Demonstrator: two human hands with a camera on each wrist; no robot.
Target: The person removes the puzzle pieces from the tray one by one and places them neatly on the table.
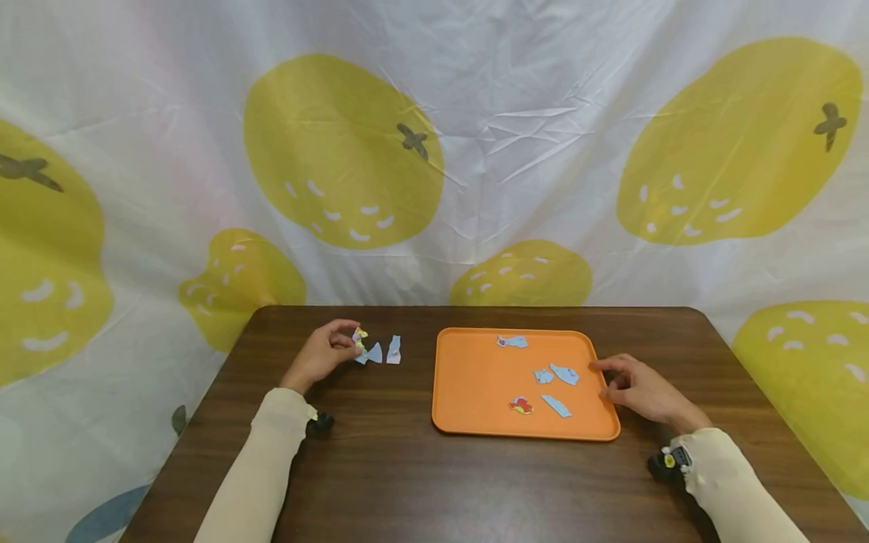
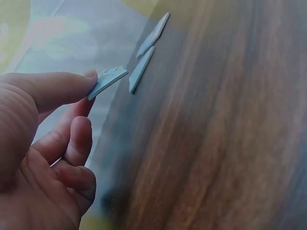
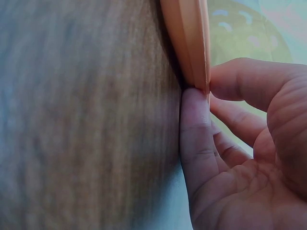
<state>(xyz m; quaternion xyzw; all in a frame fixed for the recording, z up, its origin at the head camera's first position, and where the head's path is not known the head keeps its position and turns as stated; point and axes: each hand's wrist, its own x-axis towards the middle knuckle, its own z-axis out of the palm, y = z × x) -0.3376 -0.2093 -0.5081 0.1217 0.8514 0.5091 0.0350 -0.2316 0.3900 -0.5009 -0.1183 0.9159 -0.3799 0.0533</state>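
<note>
Left hand (image 1: 320, 353) pinches cardboard piece (image 2: 108, 81); two more pieces (image 1: 394, 350) just beside. Right hand (image 1: 645, 391), fingers relaxed, touches orange tray (image 1: 468, 385) between hands. Brown table (image 1: 380, 483) beneath; fruit-print curtain (image 1: 529, 151) beyond both.

From the table's (image 1: 380, 475) six o'clock side, farthest back, the head camera looks forward and down. Wrist cameras closely face the left hand (image 1: 322, 354) and pieces (image 1: 394, 351), the right hand (image 1: 641, 388) and tray rim (image 3: 194, 43) at three o'clock, all shared with the head view.
</note>
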